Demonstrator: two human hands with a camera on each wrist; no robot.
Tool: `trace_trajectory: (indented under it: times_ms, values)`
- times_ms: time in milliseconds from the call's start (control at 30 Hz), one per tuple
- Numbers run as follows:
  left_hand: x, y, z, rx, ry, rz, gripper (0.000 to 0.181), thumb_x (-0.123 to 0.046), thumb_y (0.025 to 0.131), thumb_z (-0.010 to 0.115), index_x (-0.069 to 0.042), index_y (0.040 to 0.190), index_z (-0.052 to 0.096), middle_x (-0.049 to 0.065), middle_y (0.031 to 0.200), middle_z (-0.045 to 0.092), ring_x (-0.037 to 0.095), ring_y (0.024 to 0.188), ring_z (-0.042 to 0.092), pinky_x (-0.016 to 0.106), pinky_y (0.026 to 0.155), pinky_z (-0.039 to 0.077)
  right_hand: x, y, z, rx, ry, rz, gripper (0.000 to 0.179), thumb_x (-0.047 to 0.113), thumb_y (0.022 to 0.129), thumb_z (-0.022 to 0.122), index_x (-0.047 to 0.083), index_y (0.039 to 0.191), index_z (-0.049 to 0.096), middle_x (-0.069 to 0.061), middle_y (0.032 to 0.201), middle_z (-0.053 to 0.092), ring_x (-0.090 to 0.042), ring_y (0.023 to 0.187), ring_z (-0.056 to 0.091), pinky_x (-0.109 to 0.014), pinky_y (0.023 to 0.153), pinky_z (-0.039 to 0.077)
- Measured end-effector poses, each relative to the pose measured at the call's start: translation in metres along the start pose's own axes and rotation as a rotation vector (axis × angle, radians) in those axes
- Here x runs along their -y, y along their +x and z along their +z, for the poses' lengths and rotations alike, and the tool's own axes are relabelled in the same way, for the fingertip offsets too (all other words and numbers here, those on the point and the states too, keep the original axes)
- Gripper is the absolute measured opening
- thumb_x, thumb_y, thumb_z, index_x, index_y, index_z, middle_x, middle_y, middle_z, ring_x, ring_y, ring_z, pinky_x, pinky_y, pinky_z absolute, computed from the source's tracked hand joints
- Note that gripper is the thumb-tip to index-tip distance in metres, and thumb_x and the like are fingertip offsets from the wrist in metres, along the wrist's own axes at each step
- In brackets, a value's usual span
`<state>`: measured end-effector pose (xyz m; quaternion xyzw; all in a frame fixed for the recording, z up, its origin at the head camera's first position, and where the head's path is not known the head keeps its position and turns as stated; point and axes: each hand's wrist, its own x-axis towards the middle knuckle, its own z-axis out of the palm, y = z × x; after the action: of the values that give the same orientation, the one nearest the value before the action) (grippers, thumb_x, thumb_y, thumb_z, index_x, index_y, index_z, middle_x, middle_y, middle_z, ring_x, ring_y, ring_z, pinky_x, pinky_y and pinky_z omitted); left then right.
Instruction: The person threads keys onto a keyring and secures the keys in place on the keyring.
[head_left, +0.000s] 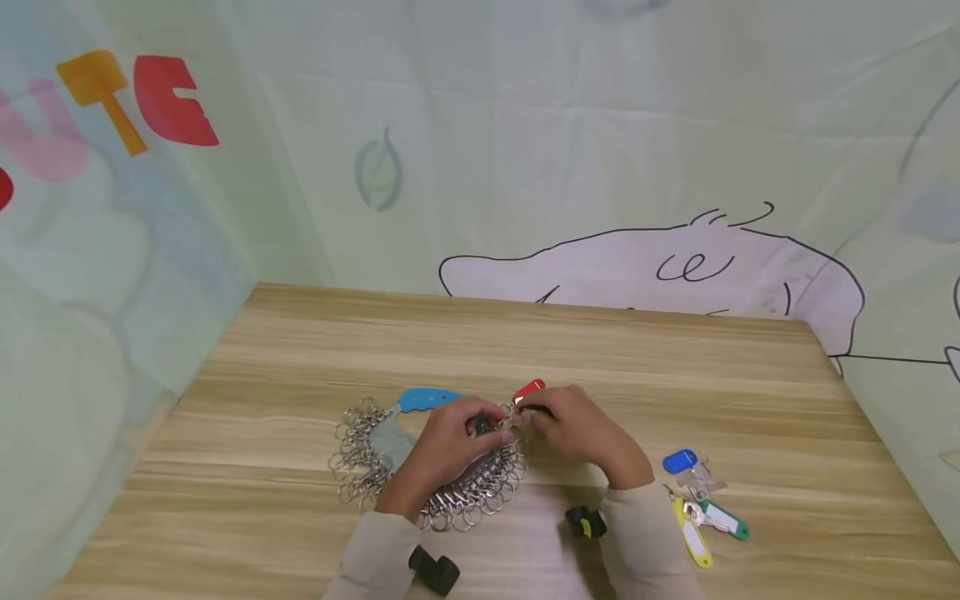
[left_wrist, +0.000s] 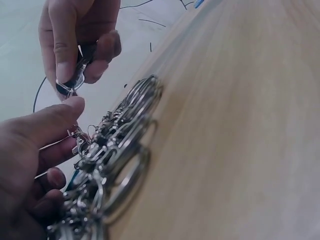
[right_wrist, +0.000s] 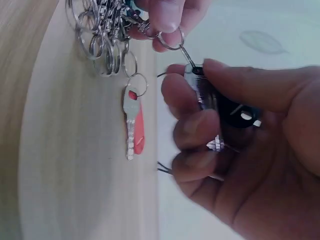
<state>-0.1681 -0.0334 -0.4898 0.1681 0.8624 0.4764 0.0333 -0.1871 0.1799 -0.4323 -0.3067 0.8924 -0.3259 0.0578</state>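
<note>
My left hand (head_left: 453, 442) pinches a small metal ring beside a big cluster of split key rings (head_left: 468, 504), which fans out in an arc on the table. To its right, my right hand (head_left: 577, 425) holds a silver key (right_wrist: 204, 95) with a black tag (right_wrist: 231, 111) between thumb and fingers. In the right wrist view, a split ring (right_wrist: 172, 46) at the left fingertips links to the ring at the key's head. A red key tag (right_wrist: 140, 135) with another silver key (right_wrist: 131, 107) hangs from a neighbouring ring. The left palm hides part of the cluster.
A blue handle-like piece (head_left: 427, 399) lies behind the cluster. At the right are a blue tag (head_left: 679, 461), a clear tag (head_left: 703, 480), a yellow tag (head_left: 697, 542) and a green tag (head_left: 727, 521) with keys. A printed cloth (head_left: 525, 183) hangs behind the table.
</note>
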Motion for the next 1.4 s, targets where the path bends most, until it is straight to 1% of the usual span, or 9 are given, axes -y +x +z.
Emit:
trace_trajectory:
  times_ms: [133,267,500,800,900,1067,1133,1267,1400]
  values:
    - [0.001,0.0,0.001,-0.015,0.018,-0.006,0.02,-0.022,0.09,0.079,-0.018,0.108,0.075,-0.008,0.095,0.064,0.012,0.072,0.049,0.029,0.062,0.044,-0.008,0.002,0.003,-0.102,0.025,0.023,0.011,0.002,0.092,0.071,0.005,0.1,0.078,-0.001,0.091,0.072,-0.012,0.08,0.062,-0.034,0.074,0.052]
    - [0.001,0.001,0.002,-0.032,0.033,-0.016,0.018,-0.017,0.091,0.077,-0.019,0.108,0.075,-0.007,0.095,0.063,0.012,0.072,0.049,0.029,0.061,0.043,-0.015,0.004,0.009,-0.15,-0.046,0.065,0.012,0.0,0.087,0.076,0.007,0.096,0.08,-0.001,0.086,0.069,-0.014,0.079,0.062,-0.034,0.072,0.051]
    - [0.001,0.001,0.002,-0.049,0.03,0.003,0.014,-0.013,0.089,0.078,-0.018,0.103,0.076,-0.011,0.089,0.06,0.011,0.068,0.048,0.029,0.06,0.043,-0.021,0.002,0.01,-0.149,-0.227,0.082,0.019,-0.009,0.079,0.077,0.008,0.087,0.081,-0.003,0.081,0.066,-0.022,0.081,0.061,-0.04,0.079,0.05]
    - [0.0,0.001,0.002,-0.044,0.03,0.014,0.013,-0.01,0.088,0.078,-0.017,0.099,0.076,-0.011,0.09,0.061,0.01,0.068,0.049,0.028,0.06,0.044,-0.021,-0.004,0.0,-0.107,-0.318,0.15,0.031,-0.014,0.076,0.068,0.008,0.094,0.081,-0.006,0.089,0.065,-0.025,0.086,0.058,-0.04,0.08,0.048]
    - [0.0,0.001,0.001,-0.039,0.028,0.019,0.012,-0.01,0.088,0.078,-0.017,0.098,0.076,-0.011,0.091,0.062,0.011,0.07,0.049,0.029,0.062,0.044,-0.017,-0.004,-0.005,-0.099,-0.251,0.143,0.026,-0.013,0.076,0.071,0.008,0.09,0.079,-0.004,0.085,0.062,-0.022,0.081,0.056,-0.038,0.074,0.048]
    - [0.002,0.002,0.001,-0.027,0.034,0.087,0.012,-0.009,0.086,0.081,-0.019,0.092,0.079,-0.013,0.093,0.063,0.011,0.081,0.056,0.031,0.069,0.047,-0.012,0.001,-0.002,0.016,-0.065,0.092,0.016,-0.008,0.081,0.074,0.008,0.083,0.075,0.001,0.079,0.06,-0.016,0.072,0.054,-0.031,0.066,0.048]
    - [0.003,0.002,0.001,-0.016,0.053,0.128,0.012,-0.01,0.084,0.082,-0.02,0.09,0.08,-0.012,0.094,0.062,0.01,0.087,0.058,0.032,0.073,0.048,-0.013,0.002,0.001,0.046,-0.053,0.094,0.016,-0.008,0.082,0.072,0.007,0.086,0.076,0.002,0.079,0.061,-0.015,0.072,0.054,-0.03,0.067,0.048]
    - [0.004,0.001,0.002,-0.001,0.122,0.196,0.008,-0.015,0.084,0.083,-0.02,0.089,0.081,-0.01,0.097,0.06,0.01,0.093,0.057,0.034,0.078,0.048,-0.013,0.001,0.004,0.022,-0.072,0.126,0.021,-0.011,0.081,0.067,0.007,0.088,0.077,0.001,0.079,0.061,-0.016,0.073,0.053,-0.032,0.067,0.047]
    - [0.002,0.0,0.002,0.011,0.183,0.223,0.005,-0.018,0.086,0.081,-0.021,0.09,0.081,-0.008,0.101,0.059,0.011,0.097,0.055,0.036,0.08,0.048,-0.013,0.001,0.005,0.043,-0.044,0.079,0.024,-0.01,0.084,0.066,0.01,0.086,0.078,0.002,0.086,0.067,-0.016,0.081,0.059,-0.034,0.074,0.05]
